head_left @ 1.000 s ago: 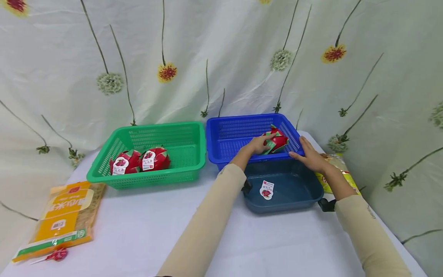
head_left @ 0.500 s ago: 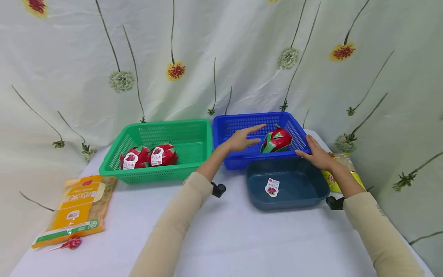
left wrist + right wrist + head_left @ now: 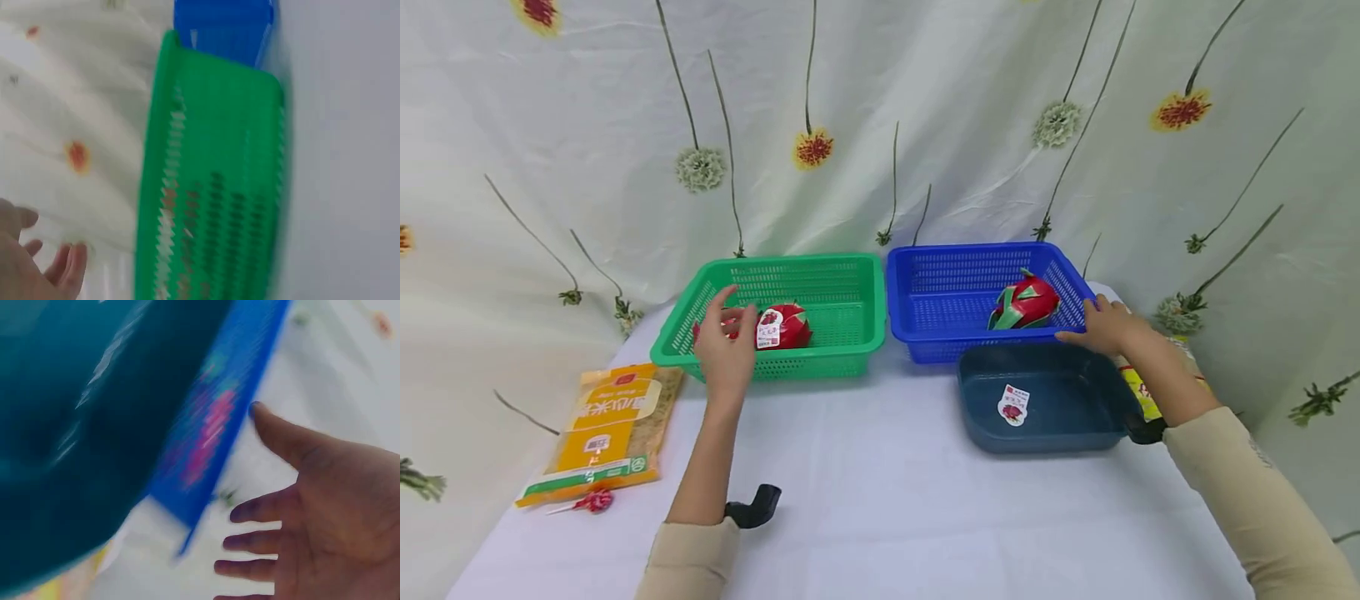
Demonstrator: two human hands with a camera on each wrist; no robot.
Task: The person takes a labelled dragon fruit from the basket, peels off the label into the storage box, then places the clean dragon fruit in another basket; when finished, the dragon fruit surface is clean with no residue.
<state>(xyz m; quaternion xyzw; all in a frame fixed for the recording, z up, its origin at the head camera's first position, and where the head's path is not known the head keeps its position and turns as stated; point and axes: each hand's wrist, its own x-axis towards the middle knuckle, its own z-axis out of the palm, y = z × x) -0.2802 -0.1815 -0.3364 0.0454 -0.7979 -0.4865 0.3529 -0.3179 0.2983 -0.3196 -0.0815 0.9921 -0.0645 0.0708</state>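
My left hand (image 3: 726, 354) is in the air at the near left of the green basket (image 3: 820, 367), fingers bent and apart with nothing between them. A red dragon fruit (image 3: 792, 327) with a white label lies in that basket; a second is mostly hidden behind the hand. In the left wrist view, the fingers (image 3: 74, 272) are spread beside the basket. My right hand (image 3: 1108, 327) is at the front right corner of the blue basket (image 3: 940, 310), which contains one dragon fruit (image 3: 1032, 302). The right wrist view shows its fingers spread, thumb tip right at the rim.
A dark blue basin (image 3: 1052, 442) stands before the blue basket, with a fruit label (image 3: 1013, 406) in it. On the left lie an orange food bag (image 3: 606, 425) and a red lollipop (image 3: 597, 501). A yellow packet (image 3: 1142, 396) lies behind the right arm. A floral curtain hangs behind.
My left hand has let go of the dragon fruit in the blue basket and swung left to the green basket. The right hand stays by the blue corner. The head view has turned left.
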